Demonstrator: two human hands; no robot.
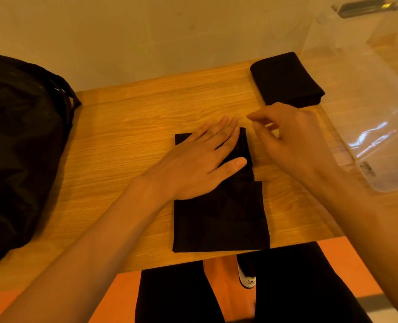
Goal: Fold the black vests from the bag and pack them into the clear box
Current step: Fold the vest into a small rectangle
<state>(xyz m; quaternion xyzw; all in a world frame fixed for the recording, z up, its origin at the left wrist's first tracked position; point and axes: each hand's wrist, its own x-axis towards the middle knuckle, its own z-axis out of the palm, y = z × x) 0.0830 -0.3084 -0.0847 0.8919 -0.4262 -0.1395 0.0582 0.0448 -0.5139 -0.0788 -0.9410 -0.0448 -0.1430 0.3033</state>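
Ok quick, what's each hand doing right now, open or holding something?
Left hand: open, fingers flat, pressing on the partly folded black vest.
Right hand: open, fingers loosely curled, holding nothing.

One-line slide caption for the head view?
Left hand presses a half-folded vest on the table; right hand hovers beside it.
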